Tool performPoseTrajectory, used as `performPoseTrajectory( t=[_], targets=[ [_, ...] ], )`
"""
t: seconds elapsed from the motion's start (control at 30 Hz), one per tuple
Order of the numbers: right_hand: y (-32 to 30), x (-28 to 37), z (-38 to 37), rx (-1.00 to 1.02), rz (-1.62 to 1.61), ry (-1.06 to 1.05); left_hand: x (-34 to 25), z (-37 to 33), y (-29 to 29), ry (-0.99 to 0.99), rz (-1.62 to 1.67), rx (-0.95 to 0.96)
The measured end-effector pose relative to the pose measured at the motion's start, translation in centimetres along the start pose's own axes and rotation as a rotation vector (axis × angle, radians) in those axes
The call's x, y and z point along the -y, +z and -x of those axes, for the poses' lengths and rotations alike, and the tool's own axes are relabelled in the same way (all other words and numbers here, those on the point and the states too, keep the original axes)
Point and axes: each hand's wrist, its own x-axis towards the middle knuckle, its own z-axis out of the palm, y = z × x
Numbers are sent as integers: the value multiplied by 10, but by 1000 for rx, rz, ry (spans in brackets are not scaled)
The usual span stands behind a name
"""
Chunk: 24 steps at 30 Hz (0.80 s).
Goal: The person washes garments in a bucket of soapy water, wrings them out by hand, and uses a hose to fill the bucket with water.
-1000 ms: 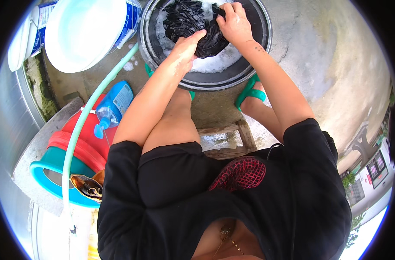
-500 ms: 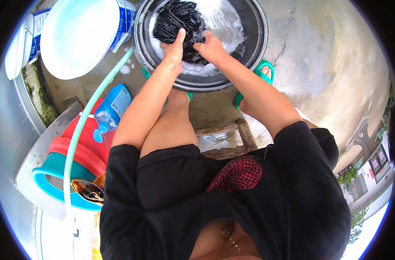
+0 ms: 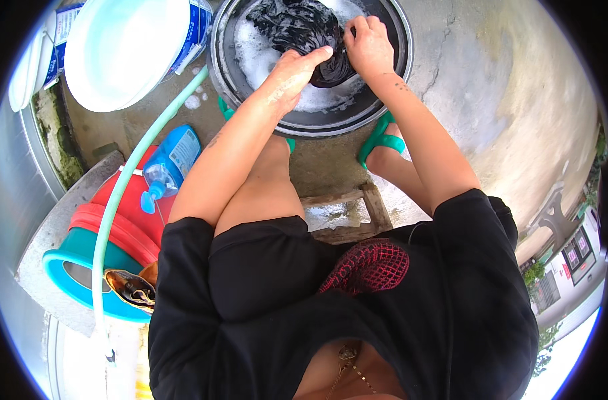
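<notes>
A wet, bunched black cloth (image 3: 300,28) lies in sudsy water in a round dark basin (image 3: 396,73) in front of me. My left hand (image 3: 292,75) grips its near left part, thumb stretched over the top and fingers hidden beneath. At the right edge, my right hand (image 3: 371,48) has its fingers curled over the cloth. White foam (image 3: 252,56) spreads along the basin's left side and near the front.
A large white tub (image 3: 127,53) and blue-labelled buckets stand at the left. A pale green hose (image 3: 121,190) curves past a blue pump bottle (image 3: 174,160), a red basin (image 3: 104,220) and a teal basin (image 3: 64,270). A wooden stool (image 3: 377,207) is beneath me.
Both hands have moved right across the basin, the right one also farther away. The bunched cloth has shifted right with them and turned, uncovering more foam at the left.
</notes>
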Motion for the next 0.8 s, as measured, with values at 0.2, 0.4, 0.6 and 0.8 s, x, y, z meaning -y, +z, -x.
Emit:
performPoseTrajectory(
  t=[0.2,0.4,0.6,0.8],
  targets=[
    [3,30,16,514,389,45,54,-24,-62,-228,-646,-412],
    [51,53,76,842,432,-193,52,-36,-54,-66,-344,-329],
    [32,40,46,734,233,247,40,-24,-62,-245,-11,-219],
    [-89,131,43,499,-497,-204,10,-30,-77,-265,600,248]
  ],
)
